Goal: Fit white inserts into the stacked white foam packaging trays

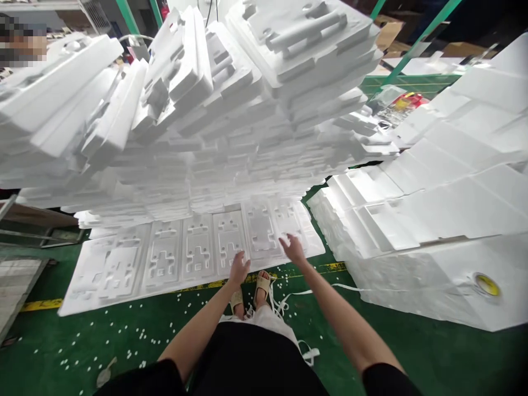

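Observation:
Both of my arms reach down over a row of white moulded foam trays (198, 254) laid on the floor. My left hand (239, 269) is over the front edge of the row, fingers apart, with nothing held. To its right, my right hand (292, 248) is near the right-hand trays, its fingers spread and nothing in them. Whether either hand touches the foam I cannot tell. Behind the row rises a tall, uneven pile of white foam pieces (256, 132), with thick moulded blocks (313, 44) leaning on top.
Large white foam boxes (462, 198) stand at the right, with a tape roll (487, 285) on one. A white strap (307, 292) trails across the green floor (165, 341), among scattered foam bits. Part of a person (25, 44) shows at the upper left.

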`<state>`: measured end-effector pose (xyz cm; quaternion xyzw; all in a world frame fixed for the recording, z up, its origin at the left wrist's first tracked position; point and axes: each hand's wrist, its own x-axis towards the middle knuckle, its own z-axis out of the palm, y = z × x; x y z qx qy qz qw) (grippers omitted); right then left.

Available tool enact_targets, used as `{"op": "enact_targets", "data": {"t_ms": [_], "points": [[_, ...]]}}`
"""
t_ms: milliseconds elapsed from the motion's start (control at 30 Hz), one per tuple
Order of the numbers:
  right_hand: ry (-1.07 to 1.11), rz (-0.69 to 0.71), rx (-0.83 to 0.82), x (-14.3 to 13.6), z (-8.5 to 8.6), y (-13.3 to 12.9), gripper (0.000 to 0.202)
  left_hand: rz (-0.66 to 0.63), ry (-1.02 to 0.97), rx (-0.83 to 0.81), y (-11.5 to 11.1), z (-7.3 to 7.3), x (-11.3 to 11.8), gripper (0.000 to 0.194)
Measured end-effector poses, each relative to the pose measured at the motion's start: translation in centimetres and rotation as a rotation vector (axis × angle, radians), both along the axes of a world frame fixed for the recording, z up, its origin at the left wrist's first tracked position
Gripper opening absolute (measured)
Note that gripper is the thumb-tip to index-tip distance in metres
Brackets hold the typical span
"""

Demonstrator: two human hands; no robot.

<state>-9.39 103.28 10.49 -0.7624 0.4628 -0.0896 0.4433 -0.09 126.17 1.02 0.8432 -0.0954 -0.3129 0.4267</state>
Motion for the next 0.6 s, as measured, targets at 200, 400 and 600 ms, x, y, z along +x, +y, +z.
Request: {"op": "enact_targets", "data": {"t_ms": [200,400,600], "points": [[-0.060,-0.135,0.231,-0.4,-7.4,2.5,0.054,0.085,0.088,-0.013,-7.6,-0.1,1.8,0.056],[-0.191,-0.211,0.516,-8.5,-5.8,4.9,0.057,0.079,0.259,-0.184,-2.7,3.2,-3.2,0.052],[-0.212,-0.429,0.438,-25.2,-1.5,8.1,0.031,-0.447,0.663,-0.332,0.8,4.9,-9.4,0.048]]}}
